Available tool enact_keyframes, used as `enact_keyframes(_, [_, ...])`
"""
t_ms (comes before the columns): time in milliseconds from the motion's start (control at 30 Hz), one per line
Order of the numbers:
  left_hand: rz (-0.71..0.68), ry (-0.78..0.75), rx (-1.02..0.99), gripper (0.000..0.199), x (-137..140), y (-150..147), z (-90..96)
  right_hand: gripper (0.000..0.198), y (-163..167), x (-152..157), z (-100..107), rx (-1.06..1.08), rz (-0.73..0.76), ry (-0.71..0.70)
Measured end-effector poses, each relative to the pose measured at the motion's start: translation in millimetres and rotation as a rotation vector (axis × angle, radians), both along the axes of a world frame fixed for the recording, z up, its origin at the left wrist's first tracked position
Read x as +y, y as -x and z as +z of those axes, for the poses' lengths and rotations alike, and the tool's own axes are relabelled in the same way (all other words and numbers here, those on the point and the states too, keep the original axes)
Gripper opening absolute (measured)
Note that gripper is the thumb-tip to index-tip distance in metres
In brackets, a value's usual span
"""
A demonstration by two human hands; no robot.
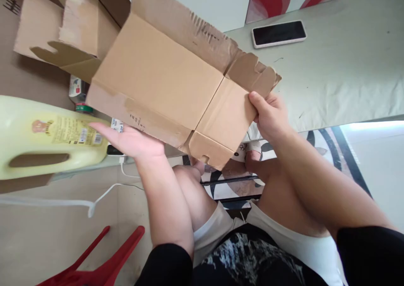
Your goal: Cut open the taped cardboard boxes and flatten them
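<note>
An unfolded cardboard box (158, 77) with torn, creased flaps is held up before me, tilted above my lap. My right hand (269, 113) pinches its right end, thumb on the inner face and fingers behind. Under the lower left flap lies my left hand (135, 140), palm up with the thumb stretched out to the left; its other fingers are hidden behind the cardboard. A small printed label (117, 125) shows beside the left palm, and I cannot tell what it is attached to.
A large yellow jug (47, 138) lies at the left, with a green-capped bottle (80, 94) behind it. More cardboard (78, 29) stands at the upper left. A phone (279, 34) rests on the pale cloth (344, 71). A white cable (116, 185) and a red plastic stool (104, 256) are lower left.
</note>
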State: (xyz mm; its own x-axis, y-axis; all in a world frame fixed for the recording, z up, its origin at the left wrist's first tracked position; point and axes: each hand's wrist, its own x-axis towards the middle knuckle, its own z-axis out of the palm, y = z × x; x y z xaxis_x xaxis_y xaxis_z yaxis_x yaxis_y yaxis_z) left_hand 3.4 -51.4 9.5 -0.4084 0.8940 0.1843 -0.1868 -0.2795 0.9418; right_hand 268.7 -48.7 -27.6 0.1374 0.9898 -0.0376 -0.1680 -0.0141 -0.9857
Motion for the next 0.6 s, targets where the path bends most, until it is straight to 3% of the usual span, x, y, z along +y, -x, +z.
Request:
enact_keyframes(100, [0.053,-0.097,-0.123,0.039,2.4,4.3,-6.6,0.055,7.4,-2.6,0.4,-0.005,0.015,-0.026])
enact_keyframes(267, [0.092,-0.052,-0.21,0.025,9.0,6.8,-12.3,0.059,11.3,-10.3,0.0,0.025,0.305,0.076])
enact_keyframes(333, [0.088,-0.004,-0.202,0.023,10.2,4.9,-10.7,0.057,16.0,-15.3,0.7,0.026,0.352,0.117])
enact_keyframes(400, [0.101,0.035,-0.187,0.025,10.2,2.1,-7.8,0.054,23.2,-20.2,3.0,0.095,0.353,0.139])
enact_keyframes(500, [0.088,0.005,-0.211,0.043,8.4,-0.5,-4.5,0.055,33.7,-24.9,9.2,0.211,0.336,0.166])
enact_keyframes(600, [0.029,-0.009,-0.386,0.048,6.6,1.0,-2.2,0.055,37.3,-26.2,14.6,0.26,0.262,0.164])
